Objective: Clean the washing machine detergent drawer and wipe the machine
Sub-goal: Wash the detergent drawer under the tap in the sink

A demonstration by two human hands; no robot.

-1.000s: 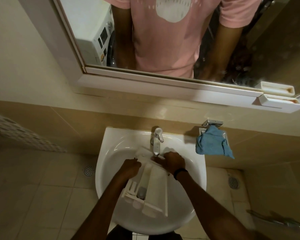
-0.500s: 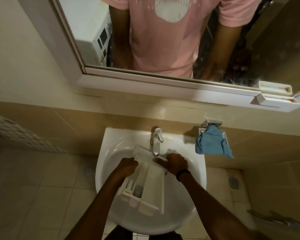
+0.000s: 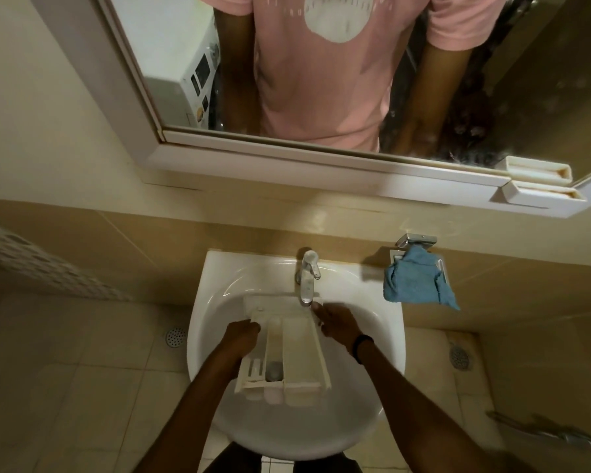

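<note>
The white plastic detergent drawer [image 3: 296,339] is lying lengthwise in the sink [image 3: 215,268], open side up. Its front panel is sitting under the faucet [image 3: 307,278], and a grey cap is sitting in the middle compartment. The left hand [image 3: 241,336] is gripping its left side and the right hand [image 3: 336,324] is holding its far right corner. The white washing machine [image 3: 198,80] is showing in the mirror [image 3: 543,97].
</note>
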